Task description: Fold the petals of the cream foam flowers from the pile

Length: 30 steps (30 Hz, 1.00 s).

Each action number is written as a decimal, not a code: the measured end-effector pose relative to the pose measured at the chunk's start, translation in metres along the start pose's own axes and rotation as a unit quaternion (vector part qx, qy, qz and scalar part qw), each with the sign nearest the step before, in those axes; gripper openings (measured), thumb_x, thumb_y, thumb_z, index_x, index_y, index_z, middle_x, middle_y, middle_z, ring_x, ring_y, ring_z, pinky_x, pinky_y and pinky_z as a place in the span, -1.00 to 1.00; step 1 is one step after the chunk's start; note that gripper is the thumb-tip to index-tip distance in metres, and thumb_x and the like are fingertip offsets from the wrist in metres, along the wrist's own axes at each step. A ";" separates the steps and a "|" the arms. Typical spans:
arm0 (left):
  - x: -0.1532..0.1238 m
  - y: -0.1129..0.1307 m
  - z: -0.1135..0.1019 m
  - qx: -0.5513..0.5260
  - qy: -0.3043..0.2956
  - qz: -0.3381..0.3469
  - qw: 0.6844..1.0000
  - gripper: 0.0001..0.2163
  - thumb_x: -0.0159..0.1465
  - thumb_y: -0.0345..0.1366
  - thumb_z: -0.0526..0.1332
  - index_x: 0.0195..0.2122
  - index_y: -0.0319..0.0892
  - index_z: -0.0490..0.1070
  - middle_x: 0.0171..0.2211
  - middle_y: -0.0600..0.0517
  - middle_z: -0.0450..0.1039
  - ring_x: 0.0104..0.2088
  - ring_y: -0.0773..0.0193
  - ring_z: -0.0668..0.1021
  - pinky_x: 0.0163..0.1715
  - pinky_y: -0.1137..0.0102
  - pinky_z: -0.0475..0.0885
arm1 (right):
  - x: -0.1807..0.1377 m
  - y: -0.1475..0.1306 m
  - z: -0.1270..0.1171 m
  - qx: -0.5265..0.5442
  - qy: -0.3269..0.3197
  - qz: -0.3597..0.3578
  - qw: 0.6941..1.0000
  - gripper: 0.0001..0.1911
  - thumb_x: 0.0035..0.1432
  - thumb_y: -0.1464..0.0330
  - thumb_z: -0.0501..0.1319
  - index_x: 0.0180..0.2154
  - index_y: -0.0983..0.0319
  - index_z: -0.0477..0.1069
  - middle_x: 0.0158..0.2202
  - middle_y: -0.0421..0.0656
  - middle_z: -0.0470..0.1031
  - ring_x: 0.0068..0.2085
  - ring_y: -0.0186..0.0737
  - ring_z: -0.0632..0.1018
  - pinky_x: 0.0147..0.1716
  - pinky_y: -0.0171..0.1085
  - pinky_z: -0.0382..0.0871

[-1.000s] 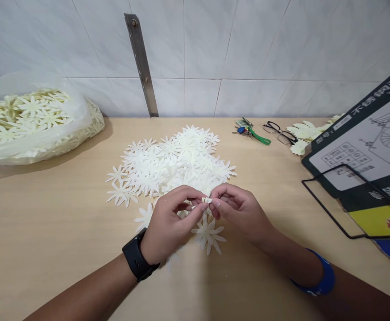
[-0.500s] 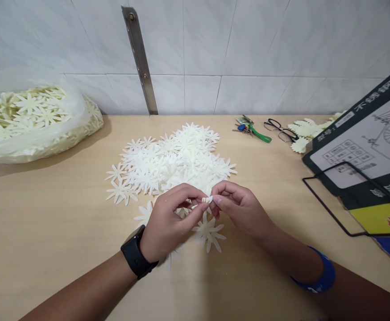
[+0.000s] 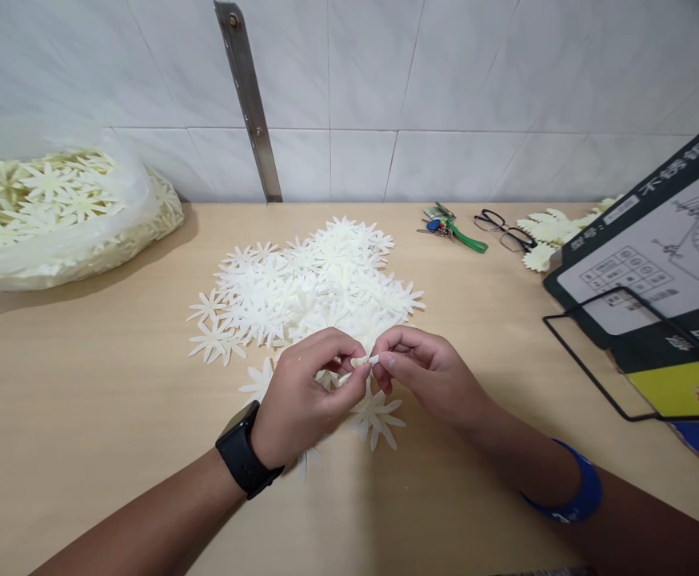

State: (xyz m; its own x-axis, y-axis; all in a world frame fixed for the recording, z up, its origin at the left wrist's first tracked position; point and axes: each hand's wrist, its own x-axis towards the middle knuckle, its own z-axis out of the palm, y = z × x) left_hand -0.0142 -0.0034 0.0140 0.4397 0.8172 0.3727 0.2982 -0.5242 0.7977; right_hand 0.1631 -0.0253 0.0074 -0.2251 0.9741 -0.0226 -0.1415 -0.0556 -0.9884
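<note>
Between my two hands is a small cream flower cutout (image 3: 361, 362), its petals bunched and partly hidden by fingers. My left hand (image 3: 317, 384), with a black watch on the wrist, pinches it between thumb and fingers. From the other side my right hand (image 3: 425, 368) has thumb and forefinger closed on a white petal end of the same piece. A heap of pale flower cutouts (image 3: 319, 280) with long petals lies just beyond my hands. One loose flower cutout (image 3: 377, 418) rests flat on the table below my fingers.
On the left stands a clear plastic bag (image 3: 139, 232) full of similar flowers. Keys (image 3: 441, 222) on a green strap and eyeglasses (image 3: 505, 230) lie at the back. A printed cardboard box (image 3: 631, 280) with a black wire frame (image 3: 593, 404) is at right, against the tiled wall (image 3: 445, 160).
My hands stay nearly in place. The held flower has turned between my fingers, and its petals lie differently now. The view has tilted slightly.
</note>
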 end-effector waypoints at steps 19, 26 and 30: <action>-0.005 0.004 -0.001 -0.050 -0.120 -0.069 0.989 -0.80 0.41 -0.31 -0.03 -0.33 -0.17 0.30 -0.35 0.06 0.39 -0.31 0.32 0.43 -0.24 0.40 0.30 | -0.001 0.001 0.007 0.024 -0.009 0.027 0.999 -0.76 0.12 0.23 0.31 -0.40 0.26 0.38 -0.56 -0.25 0.41 -0.51 -0.38 0.43 -0.48 -0.36 0.34; -0.003 -0.001 -0.003 -0.089 -0.073 -0.115 0.987 -0.79 0.40 -0.19 -0.01 -0.33 -0.16 0.23 -0.47 0.13 0.21 -0.46 0.37 0.27 -0.41 0.44 0.21 | -0.002 0.006 0.003 0.071 -0.004 0.010 0.997 -0.82 0.17 0.27 0.28 -0.35 0.25 0.38 -0.50 -0.23 0.46 -0.48 -0.36 0.45 -0.43 -0.33 0.37; -0.001 -0.002 -0.006 -0.125 -0.020 -0.147 0.981 -0.78 0.40 -0.15 0.01 -0.34 -0.16 0.22 -0.53 0.17 0.08 -0.51 0.39 0.18 -0.49 0.47 0.16 | 0.000 0.007 -0.001 0.106 0.014 0.010 0.994 -0.83 0.19 0.28 0.27 -0.35 0.25 0.39 -0.51 -0.24 0.46 -0.48 -0.36 0.45 -0.42 -0.33 0.37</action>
State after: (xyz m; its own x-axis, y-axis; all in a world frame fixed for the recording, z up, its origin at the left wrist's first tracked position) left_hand -0.0198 -0.0016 0.0151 0.4004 0.9116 0.0933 0.2025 -0.1874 0.9612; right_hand 0.1626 -0.0256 0.0000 -0.2035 0.9778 -0.0492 -0.3377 -0.1173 -0.9339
